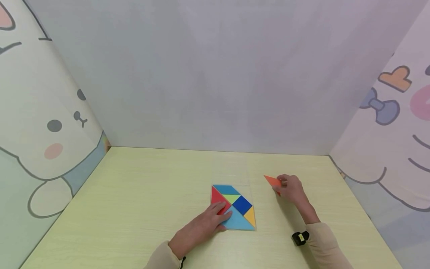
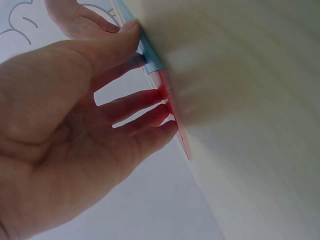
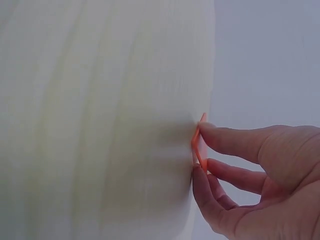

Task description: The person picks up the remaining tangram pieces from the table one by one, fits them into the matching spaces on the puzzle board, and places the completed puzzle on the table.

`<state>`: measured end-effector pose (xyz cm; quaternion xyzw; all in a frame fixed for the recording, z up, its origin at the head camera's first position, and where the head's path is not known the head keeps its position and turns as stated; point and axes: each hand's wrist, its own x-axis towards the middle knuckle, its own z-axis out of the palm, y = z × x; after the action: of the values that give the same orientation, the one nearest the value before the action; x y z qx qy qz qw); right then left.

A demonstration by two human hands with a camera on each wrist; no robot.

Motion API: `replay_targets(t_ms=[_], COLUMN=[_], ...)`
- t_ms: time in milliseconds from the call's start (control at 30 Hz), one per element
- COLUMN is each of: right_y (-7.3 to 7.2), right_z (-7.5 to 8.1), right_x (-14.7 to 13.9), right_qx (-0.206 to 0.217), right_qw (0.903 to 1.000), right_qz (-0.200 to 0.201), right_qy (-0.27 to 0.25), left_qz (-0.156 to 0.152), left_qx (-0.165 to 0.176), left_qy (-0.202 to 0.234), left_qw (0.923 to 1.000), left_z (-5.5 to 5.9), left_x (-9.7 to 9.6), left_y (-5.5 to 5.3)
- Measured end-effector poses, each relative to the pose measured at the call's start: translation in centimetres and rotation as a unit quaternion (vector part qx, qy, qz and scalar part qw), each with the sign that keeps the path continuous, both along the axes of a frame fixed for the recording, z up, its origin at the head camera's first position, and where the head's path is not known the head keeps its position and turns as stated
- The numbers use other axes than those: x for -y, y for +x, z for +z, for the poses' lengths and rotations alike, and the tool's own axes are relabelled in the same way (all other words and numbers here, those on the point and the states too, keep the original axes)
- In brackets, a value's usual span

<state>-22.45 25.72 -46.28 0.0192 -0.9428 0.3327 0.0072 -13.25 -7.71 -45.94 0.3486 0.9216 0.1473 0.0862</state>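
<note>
Several tangram pieces lie together in a clear tray [image 1: 254, 218] at the middle of the table. My left hand [image 1: 203, 226] rests with its fingers spread on the red triangle [image 1: 216, 196] and the light blue triangle [image 1: 237, 221]. Beyond them are a teal piece [image 1: 223, 189], a lime green triangle [image 1: 231, 198], a dark blue square [image 1: 242, 205] and a yellow triangle [image 1: 250, 216]. To the right of the tray, my right hand [image 1: 291, 188] pinches an orange triangle [image 1: 273, 181] between thumb and fingers, tilted close over the table. In the right wrist view, the orange triangle [image 3: 199, 147] appears nearly edge-on.
A clear plastic cover [image 1: 230, 168] lies flat just behind the tray. The pale wooden table [image 1: 144, 190] meets a plain grey backdrop [image 1: 215, 74] at its far edge. Panels with cartoon animals [image 1: 50, 123] stand on both sides. A black strapped device [image 1: 300, 238] is on the right wrist.
</note>
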Motion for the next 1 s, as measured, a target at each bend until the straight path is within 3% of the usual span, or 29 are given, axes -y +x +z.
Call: replay_targets(t_ms=[533,1000], right_y=[0.5,0.6], right_z=[-0.7,-1.0], right_x=[-1.0,-0.8], right_qx=[0.000,-0.012], right_qw=[0.9984,0.9965], right_qz=[-0.027,-0.013], right_qy=[-0.050,-0.081], left_qz=[-0.001,0.000], left_qx=[-0.002,0.006], left_qy=[-0.003,-0.004], left_qw=[1.0000,1.0000], left_z=[0.0,0.0], left_x=[0.0,0.0], left_y=[0.1,0.1])
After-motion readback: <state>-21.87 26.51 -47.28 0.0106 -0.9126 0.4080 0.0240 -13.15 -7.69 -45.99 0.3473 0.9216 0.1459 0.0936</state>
